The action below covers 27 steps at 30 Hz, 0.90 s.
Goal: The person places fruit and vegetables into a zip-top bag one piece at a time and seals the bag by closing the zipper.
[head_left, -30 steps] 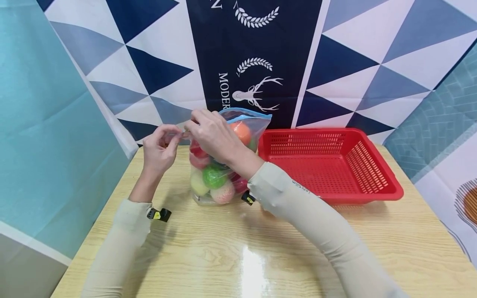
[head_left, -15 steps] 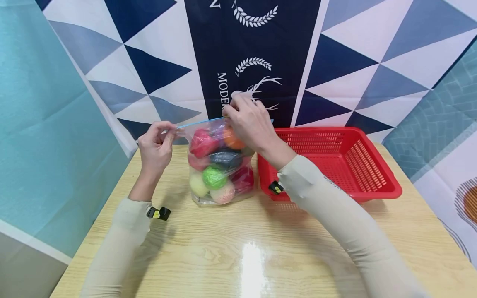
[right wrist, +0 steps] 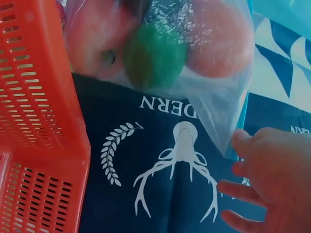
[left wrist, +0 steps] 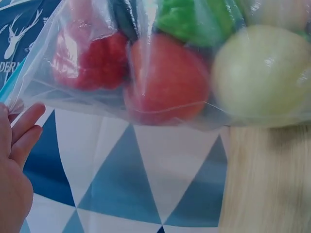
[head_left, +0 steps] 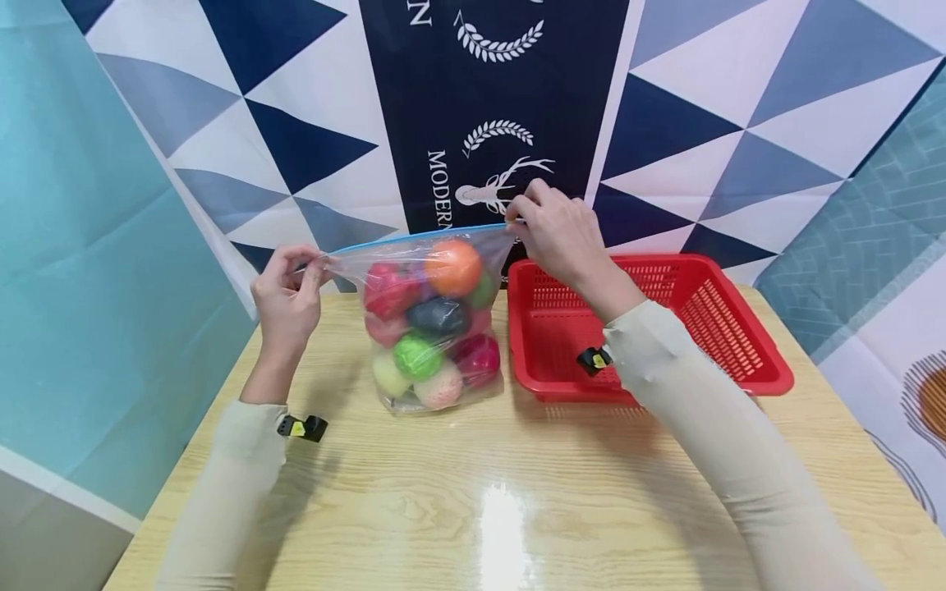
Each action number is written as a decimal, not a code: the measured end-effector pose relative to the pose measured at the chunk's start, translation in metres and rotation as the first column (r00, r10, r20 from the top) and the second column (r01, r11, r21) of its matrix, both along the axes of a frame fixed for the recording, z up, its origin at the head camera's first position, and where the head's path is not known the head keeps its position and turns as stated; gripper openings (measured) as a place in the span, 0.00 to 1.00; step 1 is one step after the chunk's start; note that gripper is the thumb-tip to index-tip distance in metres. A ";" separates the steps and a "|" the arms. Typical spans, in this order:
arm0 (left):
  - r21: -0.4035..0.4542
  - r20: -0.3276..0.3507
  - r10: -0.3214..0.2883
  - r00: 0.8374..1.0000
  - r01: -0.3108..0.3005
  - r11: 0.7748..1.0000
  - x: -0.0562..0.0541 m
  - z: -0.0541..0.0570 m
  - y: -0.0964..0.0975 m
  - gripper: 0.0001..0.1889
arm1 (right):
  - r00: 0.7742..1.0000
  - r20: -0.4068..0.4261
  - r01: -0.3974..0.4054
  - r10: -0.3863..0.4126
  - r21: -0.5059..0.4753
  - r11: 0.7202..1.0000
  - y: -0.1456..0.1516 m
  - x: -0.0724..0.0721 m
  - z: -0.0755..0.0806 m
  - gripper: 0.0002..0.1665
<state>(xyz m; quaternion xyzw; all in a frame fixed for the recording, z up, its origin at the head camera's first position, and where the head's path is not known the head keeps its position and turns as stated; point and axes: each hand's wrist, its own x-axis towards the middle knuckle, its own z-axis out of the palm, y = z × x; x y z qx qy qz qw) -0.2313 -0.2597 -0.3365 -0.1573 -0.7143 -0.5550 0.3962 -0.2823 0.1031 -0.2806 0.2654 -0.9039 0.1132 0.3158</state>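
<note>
A clear zip bag with a blue seal stands upright on the table, full of toy-like fruit and vegetables. Inside it show an orange, a bright green ball-shaped piece, a dark oval piece and, in the left wrist view, a pale round fruit. My left hand pinches the top left corner between thumb and fingers. At the opposite top corner, my right hand pinches the end of the seal. The bag's top edge is stretched straight between both hands.
Right of the bag, partly beneath my right forearm, stands a red perforated plastic basket. A patterned cloth with triangles and a deer head hangs behind the wooden table. Small black devices sit at both wrists.
My right hand has slid along the seal from beside my left hand to the far right corner. The bag's mouth, gaping before, now looks flat and taut. My left hand shifted slightly left.
</note>
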 end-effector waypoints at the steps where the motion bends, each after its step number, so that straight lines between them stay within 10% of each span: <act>1: 0.001 -0.004 -0.004 1.000 0.004 1.000 -0.001 0.000 0.000 0.05 | 1.000 0.007 0.004 -0.004 -0.008 1.000 0.003 0.000 -0.001 0.08; 8: 0.164 0.026 -0.146 0.989 0.139 0.977 -0.007 -0.014 0.008 0.07 | 0.959 0.275 -0.017 0.061 -0.162 0.987 0.006 -0.014 -0.028 0.12; 13: 0.221 0.182 -0.259 0.949 0.217 0.951 -0.010 -0.039 0.009 0.31 | 0.925 0.349 -0.049 0.148 -0.275 0.960 -0.006 -0.009 -0.045 0.11; 16: 0.119 0.398 -0.260 0.880 0.231 0.966 -0.009 -0.056 0.010 0.52 | 0.930 0.340 -0.042 0.138 -0.275 0.961 -0.019 0.013 -0.039 0.10; 20: -0.034 0.663 -0.273 0.697 0.393 0.919 -0.003 -0.077 0.013 0.68 | 0.931 0.333 -0.048 0.148 -0.291 0.956 -0.031 0.026 -0.045 0.12; 22: -0.055 0.719 -0.291 0.632 0.468 0.882 0.001 -0.083 0.016 0.66 | 0.915 0.362 -0.062 0.177 -0.308 0.949 -0.036 0.034 -0.050 0.17; 24: -0.051 0.734 -0.311 0.603 0.506 0.861 0.004 -0.087 0.019 0.59 | 0.890 0.399 -0.095 0.223 -0.315 0.944 -0.041 0.041 -0.056 0.25; 27: -0.087 0.720 -0.294 0.629 0.502 0.861 0.008 -0.085 0.024 0.52 | 0.859 0.441 -0.138 0.260 -0.290 0.947 -0.050 0.052 -0.066 0.42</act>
